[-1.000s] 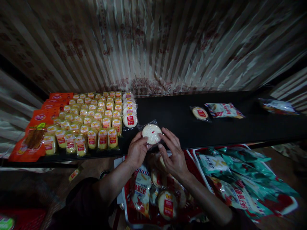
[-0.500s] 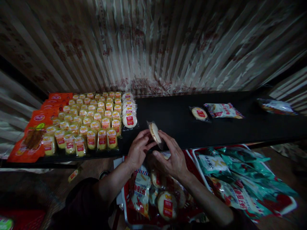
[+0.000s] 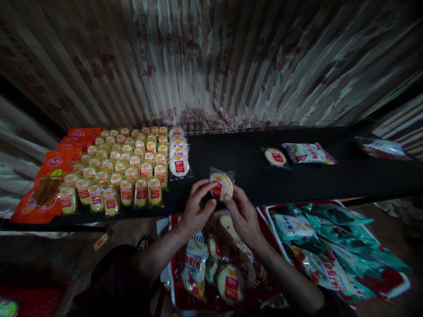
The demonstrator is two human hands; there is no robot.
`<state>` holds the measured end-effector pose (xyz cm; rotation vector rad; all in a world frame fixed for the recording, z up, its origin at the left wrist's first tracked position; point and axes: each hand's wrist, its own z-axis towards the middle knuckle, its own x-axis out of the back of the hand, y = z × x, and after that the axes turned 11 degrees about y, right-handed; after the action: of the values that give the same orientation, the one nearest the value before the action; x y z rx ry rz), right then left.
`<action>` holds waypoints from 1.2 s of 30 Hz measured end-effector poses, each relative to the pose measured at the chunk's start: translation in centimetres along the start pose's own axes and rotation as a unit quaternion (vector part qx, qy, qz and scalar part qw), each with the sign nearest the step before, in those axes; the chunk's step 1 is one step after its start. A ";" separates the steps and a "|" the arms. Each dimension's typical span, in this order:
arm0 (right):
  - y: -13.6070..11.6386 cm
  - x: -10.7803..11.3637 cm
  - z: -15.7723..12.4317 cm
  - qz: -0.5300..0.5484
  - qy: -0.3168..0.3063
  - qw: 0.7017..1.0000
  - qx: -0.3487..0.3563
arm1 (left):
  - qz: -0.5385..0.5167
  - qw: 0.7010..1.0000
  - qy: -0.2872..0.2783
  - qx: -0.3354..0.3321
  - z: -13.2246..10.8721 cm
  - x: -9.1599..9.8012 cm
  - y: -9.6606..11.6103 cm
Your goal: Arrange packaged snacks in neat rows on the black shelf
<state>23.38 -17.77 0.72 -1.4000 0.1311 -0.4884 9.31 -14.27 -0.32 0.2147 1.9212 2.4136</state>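
Between both hands, above the black shelf's front edge, is a clear-wrapped packet of round pale crackers with a red label facing me. My right hand grips its lower right side, thumb in front and fingers behind. My left hand has its fingers against the packet's left side, the index finger lying over the label. To the left, a column of similar cracker packets stands beside rows of small yellow-wrapped cakes. Below my hands, a red basket with a white rim holds more cracker packets and a snack bag.
Orange pouches lie at the shelf's left end. On the black shelf, to the right, are another cracker packet, a striped-edge bag and a further bag. A second basket holds green bags. Striped curtain hangs behind.
The cracker packet has turned from edge-on to show its label face, and shifted slightly right. My left fingers have moved onto its front; my right hand has changed its grip.
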 end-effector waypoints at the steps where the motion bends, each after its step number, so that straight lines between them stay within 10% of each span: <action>1: 0.0 0.0 0.0 -0.001 0.004 1.000 -0.002 | 0.010 1.000 0.001 -0.007 0.0 0.0 -0.1; 20: 1.2 0.0 0.9 0.049 -0.016 0.995 -0.090 | 0.110 0.986 0.085 -0.096 -0.2 0.2 -0.7; 36: 1.7 -5.5 4.4 0.049 -0.036 0.996 -0.068 | 0.233 0.956 0.165 -0.068 0.8 2.6 -0.7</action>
<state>20.53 -11.38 -1.17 -1.5355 0.1764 -0.3514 6.86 -13.00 -0.66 0.3059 2.0020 3.0491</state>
